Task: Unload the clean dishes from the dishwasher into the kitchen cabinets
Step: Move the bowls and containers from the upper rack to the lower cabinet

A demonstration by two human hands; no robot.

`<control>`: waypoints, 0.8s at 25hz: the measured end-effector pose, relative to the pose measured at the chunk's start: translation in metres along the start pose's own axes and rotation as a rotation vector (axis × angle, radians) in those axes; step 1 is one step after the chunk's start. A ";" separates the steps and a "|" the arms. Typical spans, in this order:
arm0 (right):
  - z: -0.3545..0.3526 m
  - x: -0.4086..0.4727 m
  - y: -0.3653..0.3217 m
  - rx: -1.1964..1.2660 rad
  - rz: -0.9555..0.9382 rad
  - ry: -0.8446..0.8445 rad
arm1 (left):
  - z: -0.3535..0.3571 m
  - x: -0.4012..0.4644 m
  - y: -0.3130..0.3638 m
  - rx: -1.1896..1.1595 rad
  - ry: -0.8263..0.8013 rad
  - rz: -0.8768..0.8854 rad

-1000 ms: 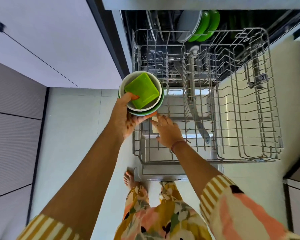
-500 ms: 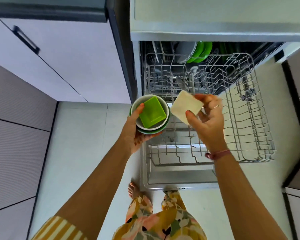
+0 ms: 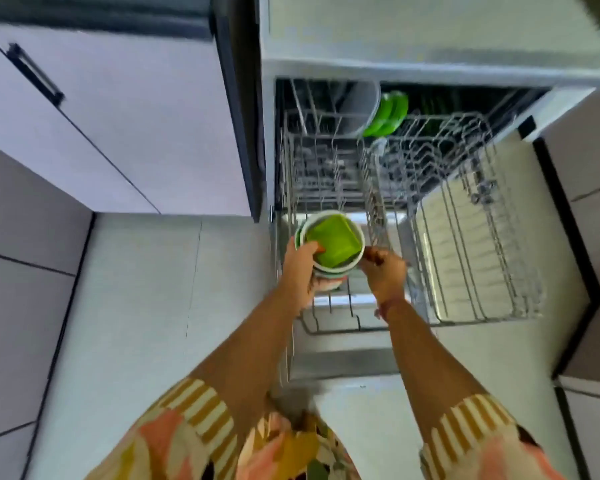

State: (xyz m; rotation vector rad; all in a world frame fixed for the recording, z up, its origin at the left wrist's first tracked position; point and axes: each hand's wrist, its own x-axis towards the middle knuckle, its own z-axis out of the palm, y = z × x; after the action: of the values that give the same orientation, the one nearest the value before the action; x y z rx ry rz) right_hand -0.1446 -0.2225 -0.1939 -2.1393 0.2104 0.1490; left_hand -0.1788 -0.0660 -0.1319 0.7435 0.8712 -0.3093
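Both hands meet over the dishwasher rack (image 3: pixel 465 271), left hand (image 3: pixel 300 268) gripping the stacked bowls (image 3: pixel 329 268) with green container (image 3: pixel 333 245) inside, right hand (image 3: pixel 385 271) touching the rim, grip unclear — tilt, and the container slides out.

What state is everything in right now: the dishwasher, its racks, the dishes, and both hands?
Dishwasher door: open, folded down.
Wire lower rack: pulled out, mostly bare.
Green plates: standing on edge at the back, not yet unloaded.
Stacked round bowls: lifted clear, held above the rack.
Green square container: nested in the top bowl, tilted.
Left hand: grips the bowl stack, thumb over the rim.
Right hand: at the stack's right side; grip unclear.
Grey cabinet door: closed.
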 end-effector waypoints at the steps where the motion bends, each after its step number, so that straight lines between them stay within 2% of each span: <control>1: 0.003 -0.005 0.013 -0.036 0.015 -0.027 | -0.002 0.000 0.001 -0.027 -0.012 -0.004; 8: 0.045 -0.026 0.035 -0.233 0.047 -0.347 | -0.026 -0.008 0.015 -0.085 -0.039 0.093; 13: 0.061 -0.028 0.034 -0.394 -0.015 -0.429 | -0.036 -0.011 0.010 -0.072 -0.041 0.103; 16: 0.071 -0.025 0.032 -0.425 -0.034 -0.364 | -0.042 -0.009 0.009 -0.097 -0.042 0.108; 20: 0.069 -0.024 0.033 -0.311 0.107 -0.160 | -0.046 -0.013 0.005 -0.089 -0.053 0.108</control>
State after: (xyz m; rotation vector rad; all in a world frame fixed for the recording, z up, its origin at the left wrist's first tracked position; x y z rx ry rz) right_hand -0.1768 -0.1797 -0.2537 -2.4113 0.2189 0.4376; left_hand -0.2110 -0.0304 -0.1385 0.6939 0.7868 -0.1924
